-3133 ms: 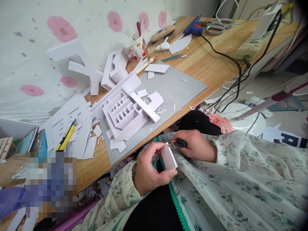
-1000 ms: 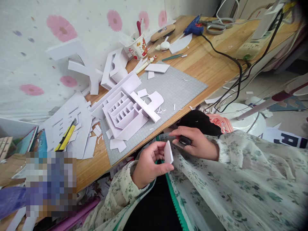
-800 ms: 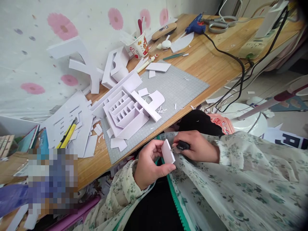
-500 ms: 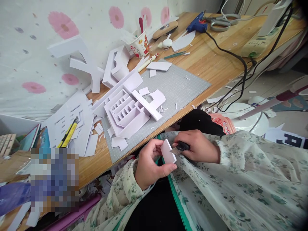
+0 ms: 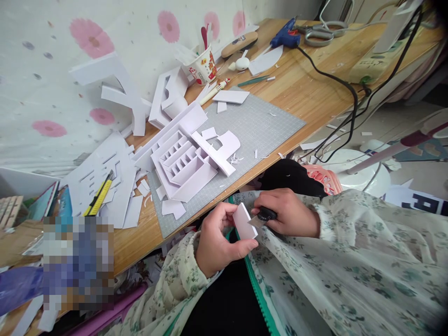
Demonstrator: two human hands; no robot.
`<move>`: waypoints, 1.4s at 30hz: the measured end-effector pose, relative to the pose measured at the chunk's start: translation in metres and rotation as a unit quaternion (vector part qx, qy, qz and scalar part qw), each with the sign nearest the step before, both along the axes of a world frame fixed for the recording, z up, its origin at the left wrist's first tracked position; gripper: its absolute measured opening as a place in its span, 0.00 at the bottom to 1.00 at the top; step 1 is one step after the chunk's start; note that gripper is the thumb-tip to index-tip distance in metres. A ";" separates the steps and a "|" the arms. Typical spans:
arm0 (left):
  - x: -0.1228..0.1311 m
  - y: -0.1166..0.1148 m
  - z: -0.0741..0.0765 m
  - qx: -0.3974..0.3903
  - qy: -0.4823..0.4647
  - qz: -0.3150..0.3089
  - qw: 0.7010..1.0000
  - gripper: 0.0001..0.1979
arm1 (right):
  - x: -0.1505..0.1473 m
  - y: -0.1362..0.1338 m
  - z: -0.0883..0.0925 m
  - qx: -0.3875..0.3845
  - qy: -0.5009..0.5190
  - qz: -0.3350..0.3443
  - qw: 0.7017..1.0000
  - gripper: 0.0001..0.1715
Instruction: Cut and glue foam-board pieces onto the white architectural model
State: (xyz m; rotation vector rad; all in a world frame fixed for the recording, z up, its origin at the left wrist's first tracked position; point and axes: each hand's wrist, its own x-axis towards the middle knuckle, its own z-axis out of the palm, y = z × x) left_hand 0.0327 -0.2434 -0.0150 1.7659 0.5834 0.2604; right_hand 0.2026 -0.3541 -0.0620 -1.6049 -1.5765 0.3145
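Observation:
My left hand (image 5: 216, 240) pinches a small white foam-board piece (image 5: 243, 221) between thumb and fingers, held over my lap below the desk edge. My right hand (image 5: 286, 212) grips a black-handled craft knife (image 5: 263, 216), whose blade touches the piece's right edge. On the grey cutting mat (image 5: 259, 122) lies a white foam-board model (image 5: 184, 161) with several small compartments.
White foam-board offcuts (image 5: 105, 179) and a yellow utility knife (image 5: 97, 198) lie left of the mat. A cup of tools (image 5: 202, 65), a blue glue gun (image 5: 285, 36), scissors (image 5: 317, 33), a power strip (image 5: 371, 65) and black cables cross the wooden desk (image 5: 308, 93).
The right hand, lifted away a second ago, has brought the knife blade back against the piece's edge. The left hand has tilted the piece slightly. The view shifted a little.

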 end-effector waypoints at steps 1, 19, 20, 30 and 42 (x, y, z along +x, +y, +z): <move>0.000 0.000 0.000 0.002 0.002 0.001 1.000 0.25 | 0.000 0.000 0.000 0.002 -0.002 0.000 1.000 0.11; 0.002 0.000 0.003 0.043 0.017 0.014 0.999 0.24 | -0.002 0.000 -0.001 -0.015 -0.016 -0.018 1.000 0.10; 0.001 0.000 0.004 0.043 0.017 0.014 0.999 0.24 | -0.002 0.001 -0.001 -0.019 -0.020 -0.021 0.999 0.10; 0.000 -0.002 0.002 0.051 0.010 0.016 0.998 0.24 | -0.002 0.000 -0.002 -0.027 -0.028 -0.031 0.999 0.08; -0.005 -0.002 -0.004 0.081 0.002 0.001 0.997 0.26 | -0.002 0.002 -0.004 -0.054 0.011 -0.039 0.998 0.05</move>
